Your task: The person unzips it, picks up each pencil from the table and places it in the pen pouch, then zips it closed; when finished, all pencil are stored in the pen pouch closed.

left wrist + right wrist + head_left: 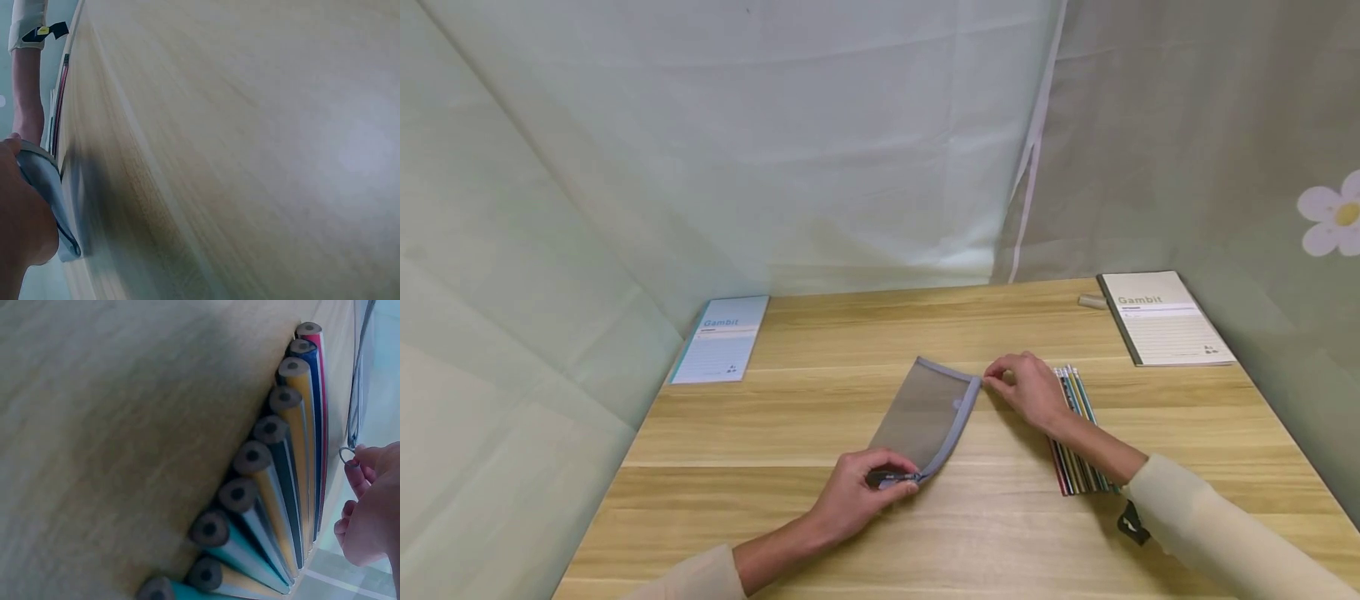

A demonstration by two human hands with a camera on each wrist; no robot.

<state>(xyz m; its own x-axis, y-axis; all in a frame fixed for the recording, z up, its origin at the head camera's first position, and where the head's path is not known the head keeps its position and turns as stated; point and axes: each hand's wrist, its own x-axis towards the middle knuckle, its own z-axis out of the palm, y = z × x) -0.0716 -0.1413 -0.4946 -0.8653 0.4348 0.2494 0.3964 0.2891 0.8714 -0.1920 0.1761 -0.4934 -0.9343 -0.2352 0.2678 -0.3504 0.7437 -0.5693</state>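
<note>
A grey see-through pouch (919, 417) with a blue-grey edge band lies at an angle on the wooden table. My left hand (859, 492) pinches its near corner, along with a small dark tag; the left wrist view shows the band (47, 181) raised beside my fingers. At the far right corner, my right hand (1026, 390) has thumb and forefinger together on a small ring (347, 457). Several pencils (1070, 471) lie side by side under my right forearm, their unsharpened ends (253, 456) close up in the right wrist view.
A blue-edged notebook (721, 340) lies at the table's back left. At the back right is a dark-edged notebook (1168, 321), with a small grey-brown block (1092, 301) beside it. Pale curtains enclose the table's back and sides. A black strap piece (1132, 523) hangs by my right sleeve.
</note>
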